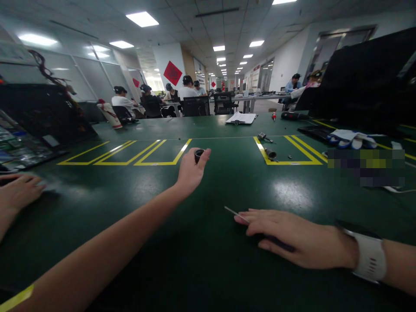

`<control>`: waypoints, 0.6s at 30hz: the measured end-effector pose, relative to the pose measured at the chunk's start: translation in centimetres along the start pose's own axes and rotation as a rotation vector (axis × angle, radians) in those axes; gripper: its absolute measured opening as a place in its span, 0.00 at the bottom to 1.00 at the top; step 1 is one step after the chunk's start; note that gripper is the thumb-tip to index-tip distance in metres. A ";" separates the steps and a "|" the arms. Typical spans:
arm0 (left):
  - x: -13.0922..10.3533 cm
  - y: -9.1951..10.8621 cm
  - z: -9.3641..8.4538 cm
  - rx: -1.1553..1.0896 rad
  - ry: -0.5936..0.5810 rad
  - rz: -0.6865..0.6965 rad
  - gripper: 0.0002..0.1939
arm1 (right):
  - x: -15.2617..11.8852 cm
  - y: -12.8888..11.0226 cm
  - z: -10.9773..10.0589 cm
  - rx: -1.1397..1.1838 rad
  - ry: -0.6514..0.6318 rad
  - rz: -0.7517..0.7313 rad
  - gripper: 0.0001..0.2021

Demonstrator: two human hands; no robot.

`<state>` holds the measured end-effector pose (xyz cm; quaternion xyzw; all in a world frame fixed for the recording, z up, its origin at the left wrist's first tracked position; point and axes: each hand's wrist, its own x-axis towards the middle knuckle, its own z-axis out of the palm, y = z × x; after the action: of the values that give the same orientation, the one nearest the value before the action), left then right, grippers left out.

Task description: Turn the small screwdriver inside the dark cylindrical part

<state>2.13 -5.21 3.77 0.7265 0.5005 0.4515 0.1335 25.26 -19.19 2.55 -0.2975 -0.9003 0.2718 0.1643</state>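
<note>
"Right hand: what is gripped?"

"A thin-shafted tool is held, its tip beyond the fingers."

"And by the left hand?"

"A dark hollow part is gripped by its fingers; to their right, a second hollow part is bordered by yellow tape on the table."

From here I make out dark green on the tabletop, yellow on its tape, black on the hollow part, pale grey on the screwdriver shaft, white and blue on the gloves
</note>
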 end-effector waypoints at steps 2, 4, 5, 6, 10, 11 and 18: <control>-1.1 1.2 -0.7 -0.004 -0.074 0.000 0.21 | -0.2 -0.1 -0.5 0.091 0.192 0.088 0.16; -2.2 2.3 -1.2 -0.039 -0.133 -0.024 0.20 | 0.0 -0.3 -1.1 0.228 0.420 0.183 0.13; -2.7 2.8 -1.4 -0.083 -0.148 -0.046 0.19 | 0.2 -0.3 -1.4 0.310 0.525 0.241 0.11; -3.2 3.4 -1.5 -0.144 -0.154 -0.081 0.18 | 0.5 -0.3 -1.7 0.409 0.614 0.301 0.10; -5.2 5.6 -1.5 -0.581 -0.262 -0.384 0.14 | 1.9 0.1 -1.6 0.838 0.820 0.438 0.16; -5.7 6.0 -1.5 -0.681 -0.275 -0.466 0.13 | 2.2 0.3 -1.4 0.912 0.839 0.463 0.16; -7.3 6.3 -1.5 -1.044 -0.478 -0.737 0.11 | 2.1 1.6 0.2 0.980 0.651 0.491 0.10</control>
<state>4.09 -14.75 4.89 0.4288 0.3884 0.3863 0.7184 24.24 -16.90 1.71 -0.4529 -0.4809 0.5776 0.4796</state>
